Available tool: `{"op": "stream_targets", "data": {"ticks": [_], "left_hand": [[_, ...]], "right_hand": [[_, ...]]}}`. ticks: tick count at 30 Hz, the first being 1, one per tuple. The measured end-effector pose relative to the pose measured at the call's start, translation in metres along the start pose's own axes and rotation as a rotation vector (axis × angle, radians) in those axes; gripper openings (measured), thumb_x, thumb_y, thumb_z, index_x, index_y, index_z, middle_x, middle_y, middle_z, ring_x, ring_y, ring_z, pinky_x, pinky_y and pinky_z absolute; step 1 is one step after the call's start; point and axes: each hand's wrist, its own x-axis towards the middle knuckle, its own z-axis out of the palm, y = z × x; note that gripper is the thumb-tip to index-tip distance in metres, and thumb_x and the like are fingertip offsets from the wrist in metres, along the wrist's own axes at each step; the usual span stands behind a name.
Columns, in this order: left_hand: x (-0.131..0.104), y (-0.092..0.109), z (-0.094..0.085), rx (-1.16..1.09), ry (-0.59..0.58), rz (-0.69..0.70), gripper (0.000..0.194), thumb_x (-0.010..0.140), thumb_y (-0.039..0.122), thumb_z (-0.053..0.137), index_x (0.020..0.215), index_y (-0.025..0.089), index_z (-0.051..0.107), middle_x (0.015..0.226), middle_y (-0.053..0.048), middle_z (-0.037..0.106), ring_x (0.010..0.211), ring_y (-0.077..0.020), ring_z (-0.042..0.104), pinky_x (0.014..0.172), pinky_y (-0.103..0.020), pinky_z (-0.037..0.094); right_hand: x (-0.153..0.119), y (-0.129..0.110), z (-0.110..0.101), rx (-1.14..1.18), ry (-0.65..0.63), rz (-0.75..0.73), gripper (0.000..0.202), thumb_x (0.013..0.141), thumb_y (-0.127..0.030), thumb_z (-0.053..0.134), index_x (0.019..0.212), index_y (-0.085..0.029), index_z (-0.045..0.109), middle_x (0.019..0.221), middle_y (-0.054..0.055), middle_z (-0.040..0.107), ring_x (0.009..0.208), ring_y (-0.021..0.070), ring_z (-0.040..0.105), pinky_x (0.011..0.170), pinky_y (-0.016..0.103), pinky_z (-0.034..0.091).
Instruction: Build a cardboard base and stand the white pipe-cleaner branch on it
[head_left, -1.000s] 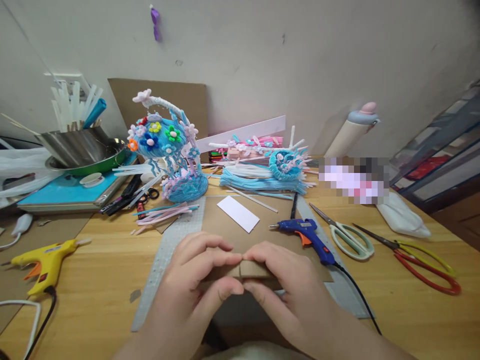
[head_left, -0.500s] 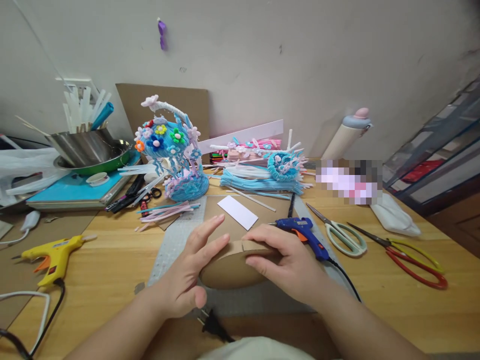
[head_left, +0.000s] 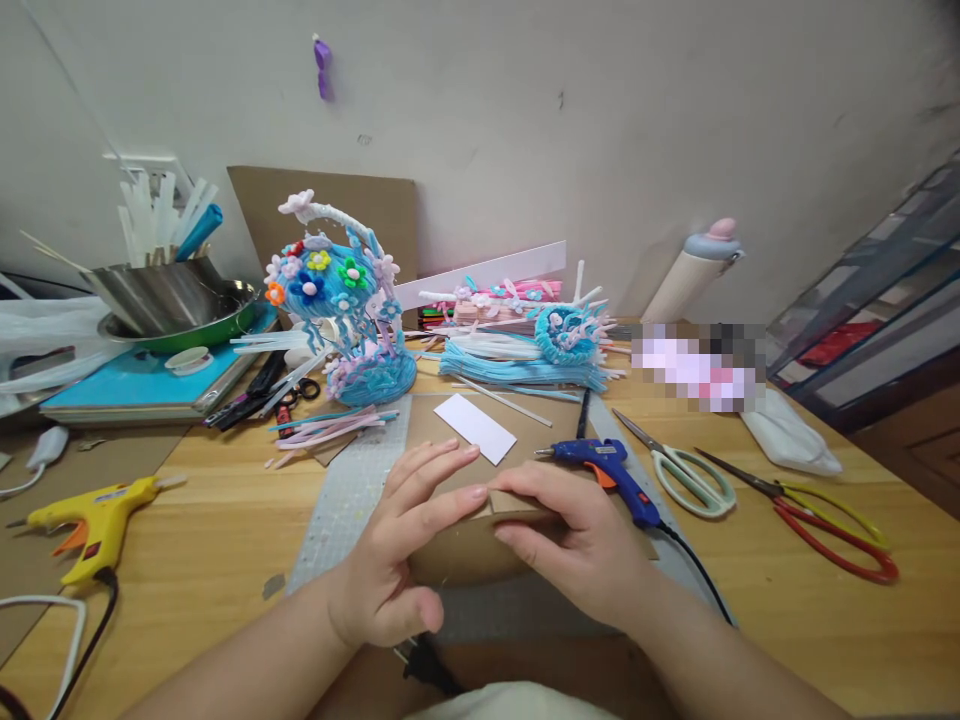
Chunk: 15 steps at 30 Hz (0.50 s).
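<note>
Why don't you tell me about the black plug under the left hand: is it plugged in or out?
Out. The plug shows bare metal prongs, below the left hand.

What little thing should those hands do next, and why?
Perhaps press gently with the left hand at the seam in the rim of the cardboard piece: its index finger reaches right beside that line, and the right hand pinches the other side, so the piece seems steady.
</note>
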Motion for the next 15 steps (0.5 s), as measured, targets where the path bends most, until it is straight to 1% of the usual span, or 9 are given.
{"op": "stream_targets", "data": {"ticks": [5, 10, 12, 15], "left_hand": [[0.0017, 0.0012, 0.0011, 0.023, 0.004, 0.002, 0.062, 0.086, 0.062, 0.031, 0.137, 0.028, 0.039, 0.144, -0.01, 0.037, 0.132, -0.0359, 0.031, 0.108, -0.057, 0.015], [0.0029, 0.0015, 0.0021, 0.028, 0.02, 0.003, 0.061, 0.086, 0.06, 0.033, 0.137, 0.028, 0.038, 0.142, -0.01, 0.041, 0.13, -0.0351, 0.034, 0.108, -0.056, 0.015], [0.0029, 0.0021, -0.0002, 0.041, -0.014, -0.005, 0.063, 0.086, 0.062, 0.032, 0.138, 0.028, 0.036, 0.142, -0.011, 0.041, 0.131, -0.0348, 0.034, 0.108, -0.055, 0.015], [0.0007, 0.0028, -0.004, 0.055, -0.081, -0.038, 0.068, 0.084, 0.066, 0.032, 0.141, 0.029, 0.03, 0.145, -0.011, 0.036, 0.132, -0.0352, 0.032, 0.109, -0.054, 0.012]], "right_hand": [[0.0004, 0.0004, 0.0001, -0.004, -0.015, -0.015, 0.02, 0.082, -0.018, 0.06, 0.101, -0.024, 0.058, 0.09, 0.0, 0.063, 0.08, 0.014, 0.058, 0.071, 0.024, 0.043], [0.0005, 0.001, 0.0011, 0.005, -0.008, -0.041, 0.023, 0.082, -0.016, 0.06, 0.103, -0.024, 0.057, 0.09, 0.0, 0.064, 0.08, 0.0136, 0.057, 0.072, 0.024, 0.042], [0.0007, 0.0011, 0.0012, 0.005, -0.004, -0.043, 0.024, 0.081, -0.014, 0.06, 0.104, -0.024, 0.058, 0.089, 0.0, 0.063, 0.08, 0.0129, 0.057, 0.071, 0.023, 0.042], [0.0008, -0.0002, 0.0011, 0.0, -0.002, -0.041, 0.024, 0.081, -0.015, 0.06, 0.104, -0.023, 0.058, 0.091, 0.0, 0.064, 0.081, 0.0135, 0.058, 0.073, 0.024, 0.043]]}}
